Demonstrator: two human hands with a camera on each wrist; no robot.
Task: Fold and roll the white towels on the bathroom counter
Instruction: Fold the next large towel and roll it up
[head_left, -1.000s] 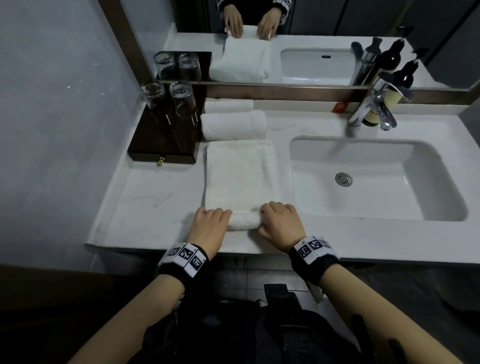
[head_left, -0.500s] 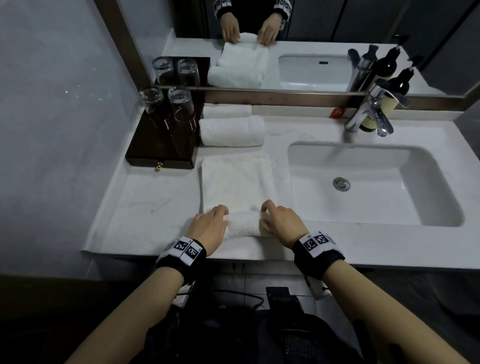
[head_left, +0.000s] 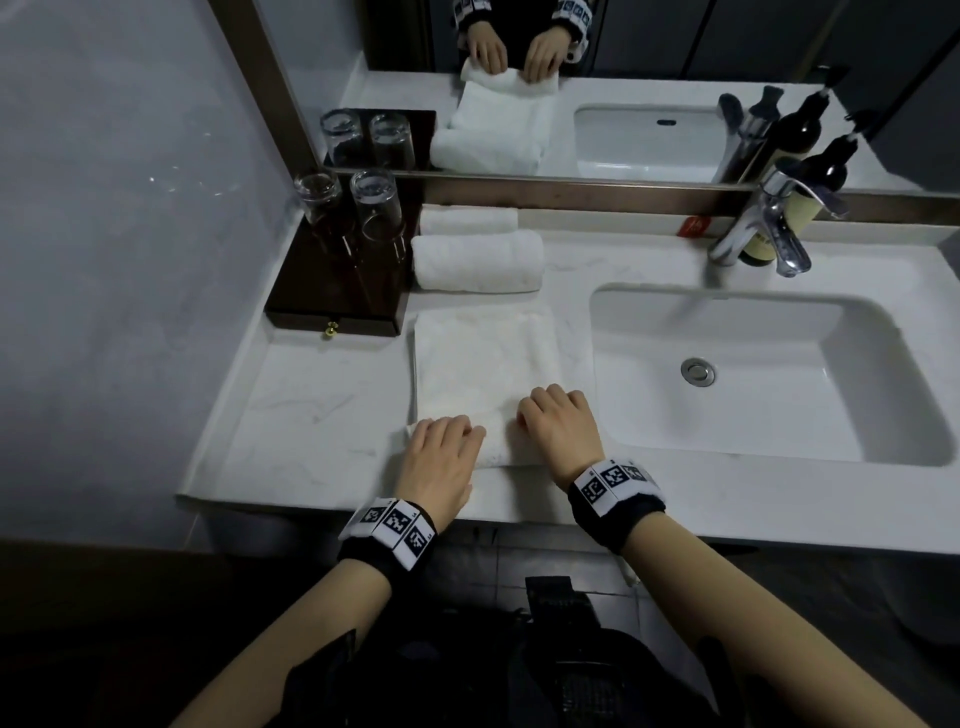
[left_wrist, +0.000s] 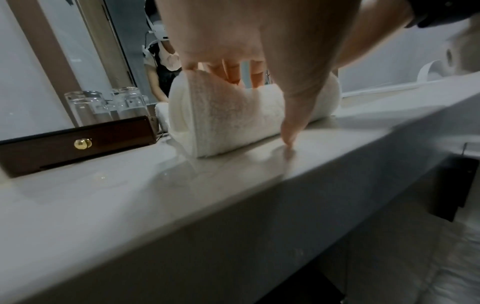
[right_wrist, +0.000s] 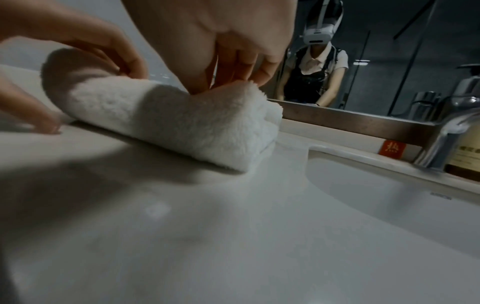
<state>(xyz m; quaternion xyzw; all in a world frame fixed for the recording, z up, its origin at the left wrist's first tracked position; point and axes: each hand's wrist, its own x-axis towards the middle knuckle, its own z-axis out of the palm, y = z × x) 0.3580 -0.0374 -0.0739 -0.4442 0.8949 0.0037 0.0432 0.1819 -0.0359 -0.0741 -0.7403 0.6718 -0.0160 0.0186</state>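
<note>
A folded white towel (head_left: 483, 364) lies as a strip on the counter (head_left: 311, 415), left of the sink. Its near end is rolled up into a thick roll (head_left: 498, 444), also in the wrist views (left_wrist: 233, 119) (right_wrist: 182, 123). My left hand (head_left: 447, 441) curls its fingers over the roll's left end, and its thumb (left_wrist: 291, 123) touches the counter in front. My right hand (head_left: 558, 421) grips the right end, fingers (right_wrist: 233, 70) dug in on top. Two finished towel rolls (head_left: 478, 260) (head_left: 467, 221) lie by the mirror.
A dark wooden tray (head_left: 332, 291) with two upturned glasses (head_left: 374, 208) stands at the back left. The sink (head_left: 753, 364), the faucet (head_left: 763, 228) and dark pump bottles (head_left: 821, 171) are on the right. The counter's front edge runs just under my wrists.
Both hands have pushed the roll away from the counter's front edge toward the mirror. The roll has grown thicker and the flat part shorter.
</note>
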